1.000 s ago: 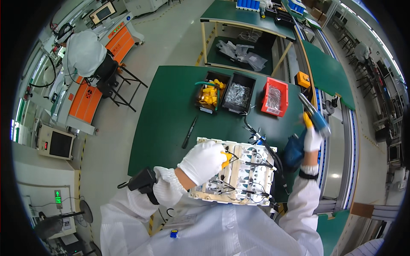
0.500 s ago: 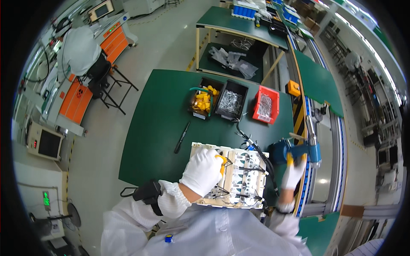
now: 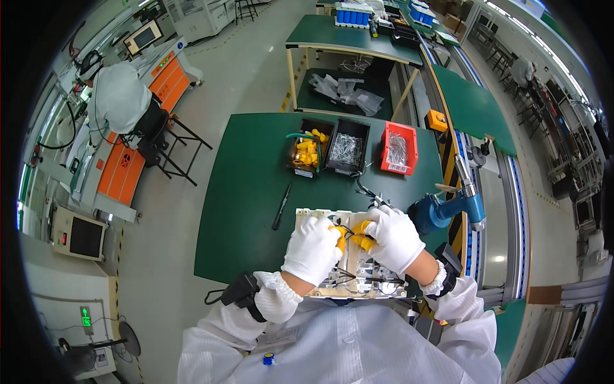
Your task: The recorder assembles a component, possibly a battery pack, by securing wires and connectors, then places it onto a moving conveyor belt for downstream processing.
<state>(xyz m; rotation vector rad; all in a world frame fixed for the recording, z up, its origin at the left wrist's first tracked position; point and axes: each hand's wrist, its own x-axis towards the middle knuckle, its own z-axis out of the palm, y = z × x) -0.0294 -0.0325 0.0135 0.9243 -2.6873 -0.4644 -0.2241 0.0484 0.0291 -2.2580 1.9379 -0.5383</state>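
Observation:
A cream plastic frame with metal strips and thin black wires (image 3: 358,287) lies on the green table in front of me. Over its upper left part is my left hand (image 3: 311,251), white-gloved with yellow finger covers, its fingers closed on a black wire (image 3: 348,229). My right hand (image 3: 395,239), gloved the same way, reaches over the upper right part. Its yellow-covered fingers are pinched close to the left fingertips; whatever is between them is hidden. Right of the frame stands a blue rivet gun (image 3: 441,210) with a silver nose, apart from both hands.
Behind the frame stand a black bin of yellow pieces (image 3: 307,152), a black bin of metal parts (image 3: 346,149) and a red bin of rivets (image 3: 412,144). A black pen-like tool (image 3: 281,206) lies to the left. A conveyor (image 3: 470,249) runs along the right; a person (image 3: 121,96) sits far left.
My right hand has left the rivet gun and moved left to the frame, beside my left hand. The rivet gun stays upright on the table. My left hand remains at the wires.

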